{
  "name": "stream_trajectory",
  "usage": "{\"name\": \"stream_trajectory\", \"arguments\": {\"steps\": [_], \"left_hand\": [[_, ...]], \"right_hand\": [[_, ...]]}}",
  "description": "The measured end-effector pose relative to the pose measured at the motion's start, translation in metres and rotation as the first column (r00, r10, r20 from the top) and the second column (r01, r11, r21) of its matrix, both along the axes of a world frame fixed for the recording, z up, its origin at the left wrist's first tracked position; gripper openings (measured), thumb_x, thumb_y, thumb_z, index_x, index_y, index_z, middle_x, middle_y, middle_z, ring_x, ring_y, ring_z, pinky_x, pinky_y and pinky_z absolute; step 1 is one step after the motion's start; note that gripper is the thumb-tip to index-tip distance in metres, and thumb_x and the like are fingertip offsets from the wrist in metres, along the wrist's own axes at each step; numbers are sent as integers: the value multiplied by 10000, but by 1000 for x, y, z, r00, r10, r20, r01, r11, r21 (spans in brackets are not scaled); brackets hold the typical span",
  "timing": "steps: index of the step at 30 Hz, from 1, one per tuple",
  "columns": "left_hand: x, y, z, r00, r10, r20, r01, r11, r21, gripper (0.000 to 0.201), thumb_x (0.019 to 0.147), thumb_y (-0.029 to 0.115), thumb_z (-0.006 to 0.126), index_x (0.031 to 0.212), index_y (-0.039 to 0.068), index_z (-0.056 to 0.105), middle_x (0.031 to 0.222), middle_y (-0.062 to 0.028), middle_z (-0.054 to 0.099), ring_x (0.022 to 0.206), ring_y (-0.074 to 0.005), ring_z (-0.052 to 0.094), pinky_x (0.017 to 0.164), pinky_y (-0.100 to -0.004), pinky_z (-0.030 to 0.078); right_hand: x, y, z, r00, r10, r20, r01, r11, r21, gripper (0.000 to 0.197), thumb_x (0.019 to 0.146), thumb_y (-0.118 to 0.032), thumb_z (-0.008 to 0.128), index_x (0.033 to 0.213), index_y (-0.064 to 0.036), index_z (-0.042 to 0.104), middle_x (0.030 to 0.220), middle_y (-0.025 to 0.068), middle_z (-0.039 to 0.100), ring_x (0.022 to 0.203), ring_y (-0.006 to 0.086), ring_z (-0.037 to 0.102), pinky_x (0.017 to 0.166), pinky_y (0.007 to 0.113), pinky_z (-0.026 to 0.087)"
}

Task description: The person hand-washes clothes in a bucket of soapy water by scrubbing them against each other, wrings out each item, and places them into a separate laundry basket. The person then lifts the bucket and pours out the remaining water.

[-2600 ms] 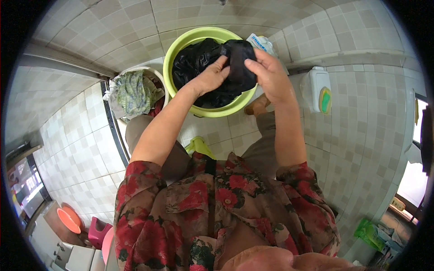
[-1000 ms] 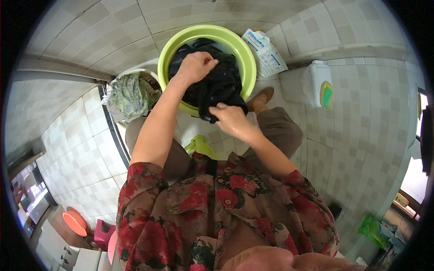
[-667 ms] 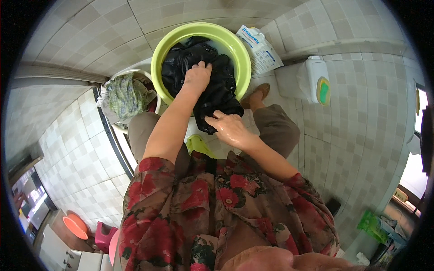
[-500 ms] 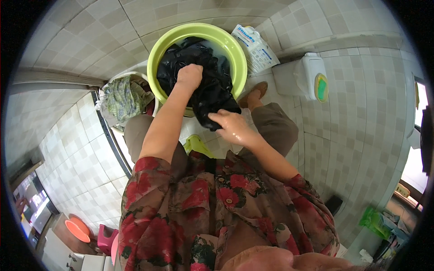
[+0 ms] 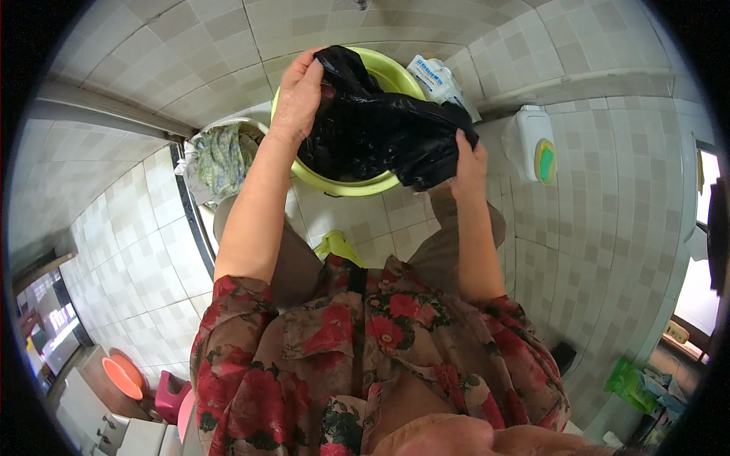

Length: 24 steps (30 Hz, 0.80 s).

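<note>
A wet, shiny black garment (image 5: 380, 125) is stretched sideways over a yellow-green basin (image 5: 342, 186). My left hand (image 5: 299, 95) grips its upper left end, thumb and fingers closed on the cloth. At the right end my right hand (image 5: 470, 163) pinches the other side, past the basin's right rim. Between my hands the cloth sags in folds and hides most of the basin's inside. What kind of garment it is, I cannot tell.
Left of the basin stands a pail with green patterned cloth (image 5: 222, 159). A white printed packet (image 5: 445, 83) leans behind it on the right. Beyond that is a white container with a green and yellow sponge (image 5: 545, 161). A lime-green stool (image 5: 340, 247) shows below me.
My hands have moved apart and up, the left toward the far rim, the right outward to the right. The bunched black garment is now lifted and spread between them.
</note>
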State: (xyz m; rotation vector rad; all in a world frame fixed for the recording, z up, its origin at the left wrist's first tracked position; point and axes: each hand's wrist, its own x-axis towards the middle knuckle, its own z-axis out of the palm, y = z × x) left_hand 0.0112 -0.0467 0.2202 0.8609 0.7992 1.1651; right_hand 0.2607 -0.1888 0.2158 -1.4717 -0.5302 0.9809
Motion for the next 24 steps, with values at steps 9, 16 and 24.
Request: {"name": "stream_trajectory", "arguments": {"steps": [9,16,24], "left_hand": [[-27,12,-13,703,-110,-703,20,991,-135,360,862,160,481,1204,76,556,927,-91,647,813,-196,594,725,-313,478],[-35,10,-62,79,141,-987,392,906,160,430,815,144,531,1244,131,540,1125,-157,616,1067,-318,579,906,-429,460],[-10,-8,-125,-176,79,-981,464,886,-12,367,774,254,690,1106,130,594,995,-161,624,940,-320,623,775,-417,529]], "right_hand": [[-19,19,14,792,443,421,-426,894,-139,394,857,-196,632,1146,64,569,955,106,646,817,159,599,748,308,479],[-21,-4,-77,560,762,325,-615,645,-453,539,848,-198,660,1263,94,477,1027,224,649,907,249,635,786,342,492],[-17,-9,-74,518,797,311,-596,597,-537,580,865,-255,637,1300,79,449,1179,262,579,1028,312,599,857,370,481]]}}
